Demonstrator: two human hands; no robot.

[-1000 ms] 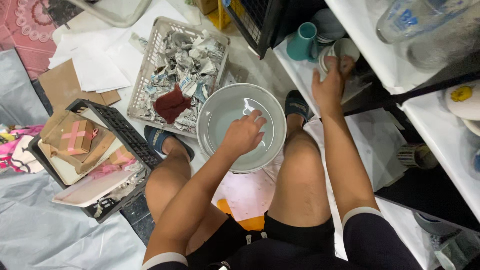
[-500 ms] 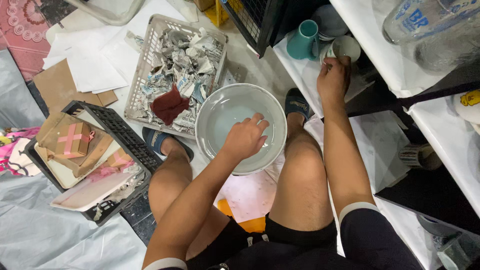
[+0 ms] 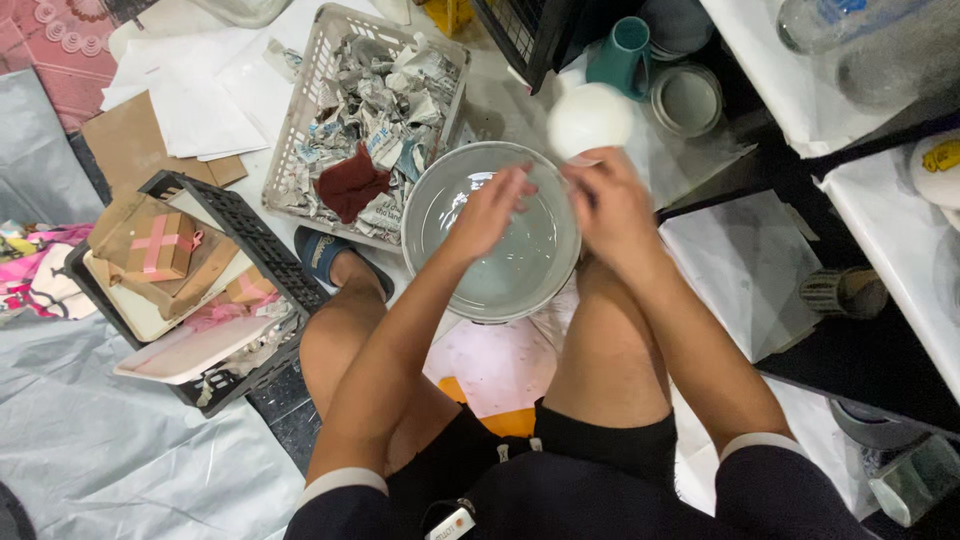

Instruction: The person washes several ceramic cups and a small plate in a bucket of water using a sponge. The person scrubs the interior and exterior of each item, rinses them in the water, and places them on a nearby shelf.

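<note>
Both hands are meeting over the grey basin (image 3: 492,235): the right hand (image 3: 612,205) is gripping a white round object (image 3: 590,118) just beyond its grip. The left hand (image 3: 490,205) (fingers loosely curled, holding nothing visible) is hovering alongside, its fingertips nearly touching the right hand.

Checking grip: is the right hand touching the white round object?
Touching: the head view shows the right hand closed on the white round object beside the bowl.
</note>
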